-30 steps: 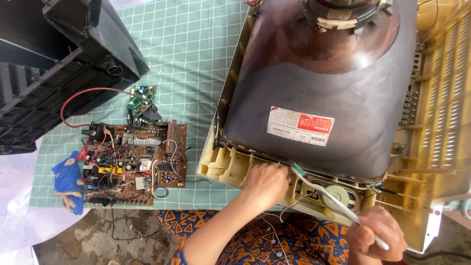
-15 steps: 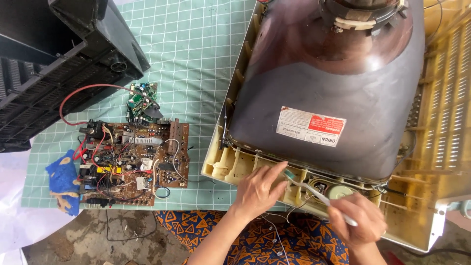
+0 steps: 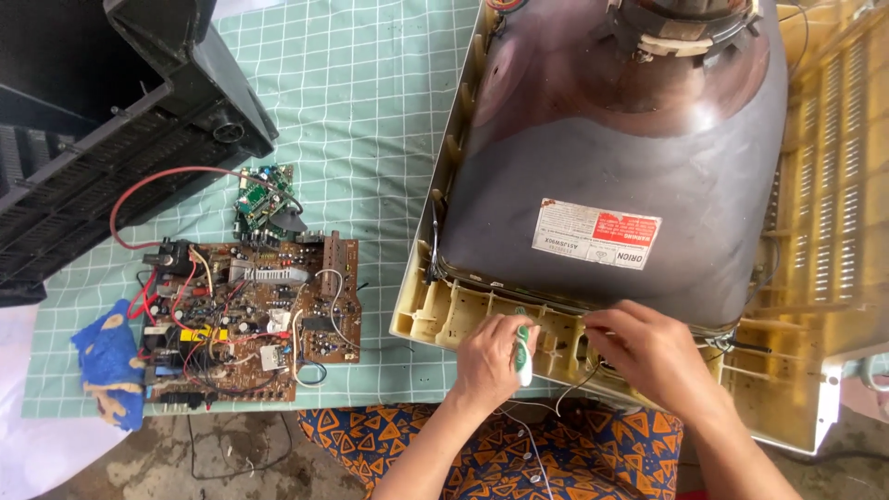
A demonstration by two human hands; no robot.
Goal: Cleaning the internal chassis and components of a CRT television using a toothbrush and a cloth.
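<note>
Head view: work looks mid-disassembly of an old TV, w/ the picture tube (image 3: 611, 176) lying face-down in the cream front frame (image 3: 435, 310). Step in hand, I'd judge: working at the frame's near edge, just below the tube.

Left hand (image 3: 489, 356) is curled around a green-and-white screwdriver (image 3: 523, 352), gripped upright against the frame rim. Right hand (image 3: 653, 356), just beside it along the same rim, has fingers bent down onto a thin black wire (image 3: 579, 389); how tight the pinch is, can't tell.

Next move likely needs a steady tip and the wire kept aside.

Well left of the frame: circuit board (image 3: 245, 319), blue cloth (image 3: 106, 361), black back cover (image 3: 102, 120), all on a green grid mat (image 3: 361, 111).
</note>
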